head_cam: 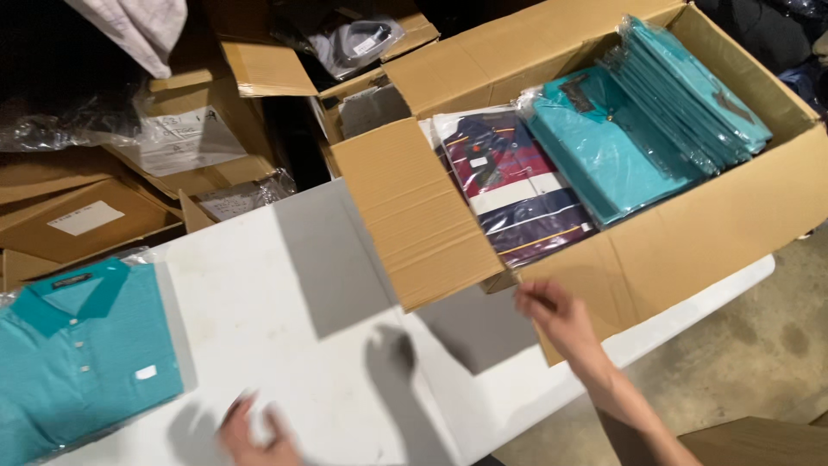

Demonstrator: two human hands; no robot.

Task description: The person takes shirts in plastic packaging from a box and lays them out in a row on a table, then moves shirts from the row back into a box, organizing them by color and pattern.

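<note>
the striped bagged shirt (pixel 517 185) lies in the open box (pixel 690 233); the right hand (pixel 552 312) reaches toward it, fingers loose, holding nothing. left hand (pixel 254 436) empty and spread over the table (pixel 285 293); next comes a grip on the bag's near edge

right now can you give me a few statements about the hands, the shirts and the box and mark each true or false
1. The big cardboard box holds bagged teal shirts. True.
2. The right hand is gripping a shirt. False: it is empty, near the box's front edge.
3. A dark striped shirt lies in the box beside the teal ones. True.
4. The teal polo on the white table lies at the right end. False: it lies at the left end.
5. The left hand holds a box flap. False: it hovers open and empty over the table.
</note>
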